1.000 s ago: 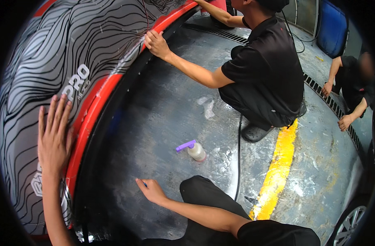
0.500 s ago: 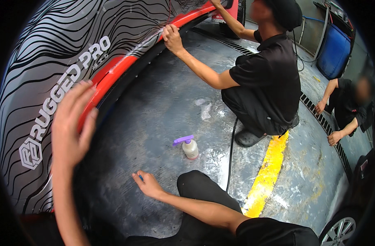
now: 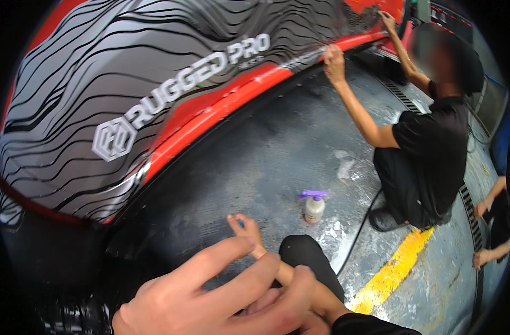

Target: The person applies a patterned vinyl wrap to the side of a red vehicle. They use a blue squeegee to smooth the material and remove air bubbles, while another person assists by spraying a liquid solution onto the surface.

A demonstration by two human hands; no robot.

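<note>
My left hand [image 3: 210,293] is raised close in front of me at the bottom, fingers apart and loosely bent, with nothing seen in them. Behind it, my right hand [image 3: 251,234] pinches a small blue object [image 3: 241,223], too small to name. That hand is held above the floor, and my left hand covers part of its forearm. To the left stands the car's lower side panel [image 3: 171,67], covered in a grey film with black wavy lines and white lettering. A red strip [image 3: 210,128] runs along its lower edge. Neither hand touches the panel.
A white spray bottle [image 3: 315,209] with a purple trigger stands on the wet grey floor [image 3: 255,167]. A person in black [image 3: 439,128] crouches at right, both hands on the car. Another person's arms [image 3: 492,198] show at the right rim. A black hose [image 3: 358,231] lies near a yellow stripe [image 3: 391,271].
My left hand has come away from the car's side, down and toward me. The view has turned left, so the car fills more of it. My right hand keeps its pinch.
</note>
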